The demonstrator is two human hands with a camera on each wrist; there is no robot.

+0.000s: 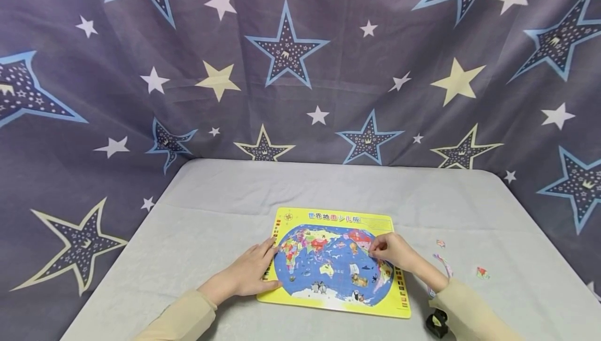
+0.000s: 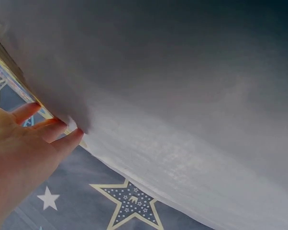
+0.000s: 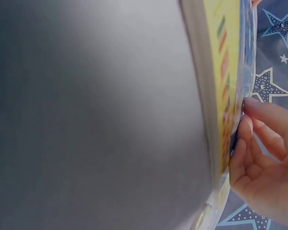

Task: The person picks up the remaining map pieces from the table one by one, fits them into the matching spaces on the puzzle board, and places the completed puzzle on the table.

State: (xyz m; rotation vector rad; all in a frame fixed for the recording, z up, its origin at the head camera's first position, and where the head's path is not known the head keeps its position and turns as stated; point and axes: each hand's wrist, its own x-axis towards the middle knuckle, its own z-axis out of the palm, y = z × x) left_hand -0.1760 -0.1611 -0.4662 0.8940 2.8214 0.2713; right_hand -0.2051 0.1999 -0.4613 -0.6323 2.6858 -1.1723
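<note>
On the grey desk (image 1: 225,190), the head view shows a yellow map board (image 1: 387,307). The left hand (image 1: 251,270) rests on its left side. Small pieces (image 1: 482,272) lie to its right. From the left wrist, spread fingers touch the edge. From the right wrist, the right hand (image 3: 273,182) bends its fingers against the board; I cannot tell if they pinch anything.

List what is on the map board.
On the map board, the left grip touches the left edge and the right grip the right part; what they cover is hidden.
</note>
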